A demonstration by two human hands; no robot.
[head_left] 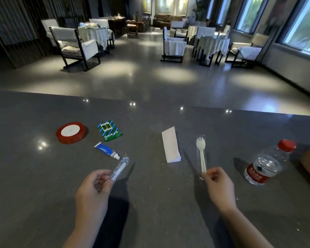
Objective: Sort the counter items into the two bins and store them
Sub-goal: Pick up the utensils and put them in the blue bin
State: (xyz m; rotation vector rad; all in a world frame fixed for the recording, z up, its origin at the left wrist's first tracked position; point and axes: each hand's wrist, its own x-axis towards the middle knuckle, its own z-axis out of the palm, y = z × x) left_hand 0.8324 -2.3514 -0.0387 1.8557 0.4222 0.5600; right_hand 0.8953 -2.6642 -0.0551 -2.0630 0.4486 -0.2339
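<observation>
- Pinching one wrapped spork [201, 154] by its handle end, the right hand [217, 185] holds it upright near the counter's [43, 185] 5 o'clock.
- One clear-wrapped white item [120, 169], kind unclear, is gripped in the left hand [93, 188] at 7 o'clock.
- Lying singly: toothpaste tube [106, 151], green packet [109, 130] and red ribbon roll [71, 132] toward 10 o'clock; folded napkin [170, 147] at centre.
- One water bottle [268, 165] stands at 3 o'clock.
</observation>
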